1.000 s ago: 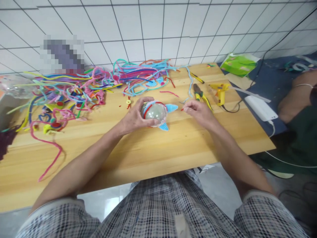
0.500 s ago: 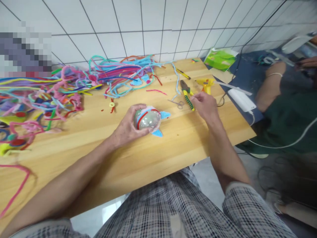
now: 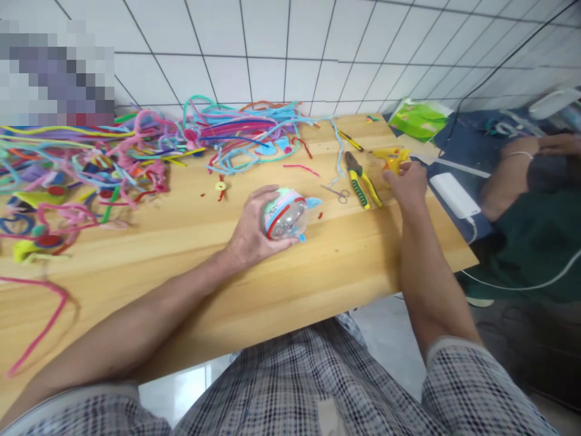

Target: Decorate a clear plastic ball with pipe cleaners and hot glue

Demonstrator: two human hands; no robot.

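My left hand [image 3: 249, 233] is wrapped round a clear plastic ball [image 3: 295, 221] banded with red and blue pipe cleaner. Light blue pieces [image 3: 313, 203] stick out from the ball's right side. My right hand [image 3: 408, 184] has its fingers closed round the handle of a yellow hot glue gun [image 3: 390, 154], which lies near the table's right end. Just left of that hand are pliers [image 3: 361, 181] with green and yellow handles. Small scissors [image 3: 338, 192] lie between the pliers and the ball, and a tiny red scrap [image 3: 320, 215] rests beside the ball.
A tangled heap of coloured pipe cleaners [image 3: 149, 151] covers the table's back and left. Behind the pliers lies a yellow craft knife [image 3: 351, 140]. A green packet [image 3: 420, 119] and a white power strip [image 3: 455, 195] are at the right, near another person's arm [image 3: 508, 172].
My right hand has moved from beside the pliers to the glue gun's handle and closed on it. The ball has turned in my left hand, and a red scrap now shows on the table.
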